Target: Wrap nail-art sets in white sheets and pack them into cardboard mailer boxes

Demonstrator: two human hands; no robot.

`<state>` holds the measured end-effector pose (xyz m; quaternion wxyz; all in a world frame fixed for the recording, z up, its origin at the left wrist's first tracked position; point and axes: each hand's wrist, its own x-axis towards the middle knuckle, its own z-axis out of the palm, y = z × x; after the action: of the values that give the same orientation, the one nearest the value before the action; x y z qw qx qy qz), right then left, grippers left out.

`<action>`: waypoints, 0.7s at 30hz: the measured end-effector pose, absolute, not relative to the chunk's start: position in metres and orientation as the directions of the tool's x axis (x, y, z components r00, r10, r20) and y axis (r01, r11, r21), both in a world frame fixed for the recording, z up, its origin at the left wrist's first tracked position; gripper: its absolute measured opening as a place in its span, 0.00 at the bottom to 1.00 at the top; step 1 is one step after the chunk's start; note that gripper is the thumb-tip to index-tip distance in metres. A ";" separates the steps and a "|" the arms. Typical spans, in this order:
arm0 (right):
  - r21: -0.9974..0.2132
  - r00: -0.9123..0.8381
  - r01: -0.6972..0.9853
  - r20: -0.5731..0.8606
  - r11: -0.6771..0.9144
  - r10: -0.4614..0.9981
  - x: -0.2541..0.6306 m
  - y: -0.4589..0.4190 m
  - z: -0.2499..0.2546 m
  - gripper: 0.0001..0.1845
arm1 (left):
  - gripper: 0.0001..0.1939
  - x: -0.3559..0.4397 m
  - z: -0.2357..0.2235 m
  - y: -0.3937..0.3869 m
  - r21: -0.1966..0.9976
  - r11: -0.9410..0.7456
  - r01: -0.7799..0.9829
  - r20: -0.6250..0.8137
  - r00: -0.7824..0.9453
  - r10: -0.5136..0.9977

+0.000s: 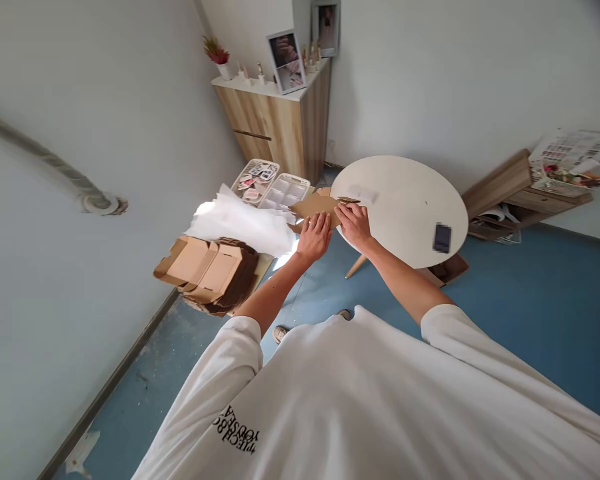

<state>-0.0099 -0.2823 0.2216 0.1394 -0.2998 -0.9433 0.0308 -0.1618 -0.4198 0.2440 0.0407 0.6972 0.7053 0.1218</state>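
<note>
A flat brown cardboard box blank (311,205) with cut flaps is between my hands, in front of me and partly over the near left edge of the round table. My left hand (315,237) grips its near edge, fingers lying over the top and the thumb out of sight. My right hand (354,223) is closed on its right end, next to a raised flap (349,200). To the left lies a pile of similar cardboard blanks (213,270), the upper ones creased and unfolded. White wrapping sheets (245,220) lie just beyond that pile.
The round white table (405,180) carries a blurred dark phone-like object (442,238). Two white baskets (284,190) stand behind the sheets. A wooden cabinet (285,127) with picture frames is in the corner. Wooden shelving (505,193) lies right; an open carton (447,270) sits beneath the table.
</note>
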 end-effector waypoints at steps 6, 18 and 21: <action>-0.156 -0.671 0.690 0.228 0.707 0.705 0.095 -0.239 0.220 0.32 | 0.32 -0.077 0.237 -0.344 0.232 -0.125 0.965 0.100 0.105 0.990; -0.157 -0.398 0.900 0.076 0.405 0.914 0.203 -0.197 0.160 0.33 | 0.31 0.002 0.182 -0.228 0.247 -0.343 0.906 -0.039 0.363 0.931; -0.118 -0.340 0.935 -0.041 0.333 0.940 0.206 -0.190 0.135 0.34 | 0.31 0.007 0.156 -0.207 0.277 -0.359 0.891 -0.133 0.406 0.904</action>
<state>0.2057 -0.1902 0.1347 0.0171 -0.5742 -0.8163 0.0600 0.0070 -0.2070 0.1558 0.1541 0.8242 0.5445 0.0214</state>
